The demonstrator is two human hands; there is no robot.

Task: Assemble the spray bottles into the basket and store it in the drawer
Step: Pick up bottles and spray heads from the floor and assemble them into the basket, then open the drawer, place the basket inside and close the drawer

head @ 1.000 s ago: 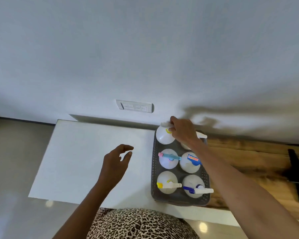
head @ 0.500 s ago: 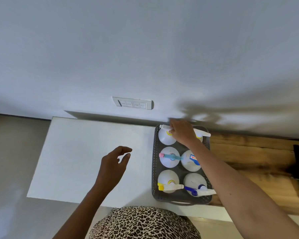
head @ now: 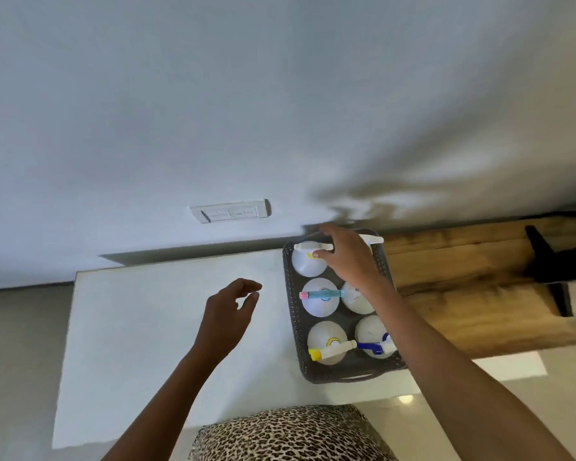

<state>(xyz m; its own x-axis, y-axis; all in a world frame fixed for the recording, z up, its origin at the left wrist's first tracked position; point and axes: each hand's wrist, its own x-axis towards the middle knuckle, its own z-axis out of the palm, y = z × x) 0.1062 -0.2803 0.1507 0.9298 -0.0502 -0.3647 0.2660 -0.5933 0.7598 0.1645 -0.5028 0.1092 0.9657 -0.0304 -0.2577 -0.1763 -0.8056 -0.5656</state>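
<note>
A dark grey basket (head: pixel 290 314) stands at the right end of the white table (head: pixel 147 327). Several white spray bottles stand in it in two rows. The far-left bottle (head: pixel 308 266) has a yellow collar and a white spray head. My right hand (head: pixel 345 261) hovers over that head with thumb and fingers spread around it, not clamped. A pink-and-blue headed bottle (head: pixel 320 296) is in the middle, a yellow-nozzled one (head: pixel 330 349) and a blue-triggered one (head: pixel 374 344) nearest me. My left hand (head: pixel 228 314) floats above the table left of the basket, loosely curled, empty.
A rough wooden top (head: pixel 463 294) adjoins the table on the right, with a black object (head: pixel 552 261) on it. A switch plate (head: pixel 230 211) is on the wall behind. My leopard-print clothing (head: pixel 280 434) is at the table's near edge.
The far-left bottle has gone down into the basket's back corner. My right hand's fingers have loosened and spread over its head. My left hand stays hovering in about the same place.
</note>
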